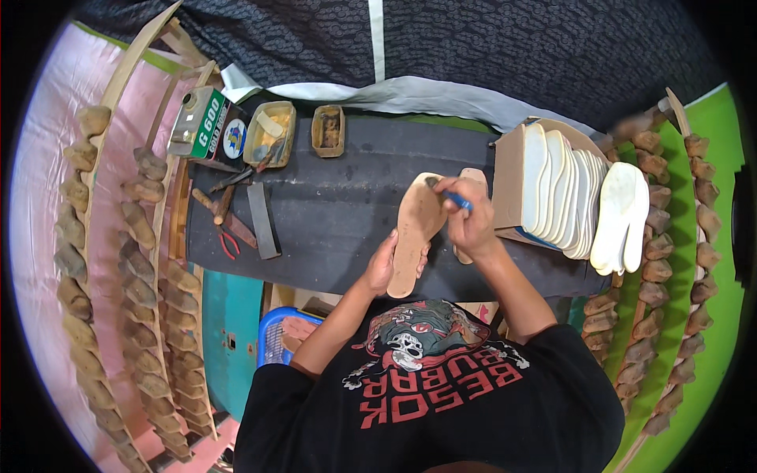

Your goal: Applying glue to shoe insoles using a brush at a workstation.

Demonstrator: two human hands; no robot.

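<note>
A tan insole is tilted up over the front part of the table, its heel end toward me. My left hand is closed around the heel part, fingers on one edge and thumb on the other. In my right hand is a short blue-handled tool, its dark tip at the upper forefoot of the insole. The tip is too small to tell its kind. A second tan insole lies on the table just beyond my right hand, which partly covers it.
A cardboard box of white insoles stands at the right, with loose white insoles beside it. At the left are a metal can, two tubs, red-handled pliers and a grey bar. Racks of shoe lasts flank both sides.
</note>
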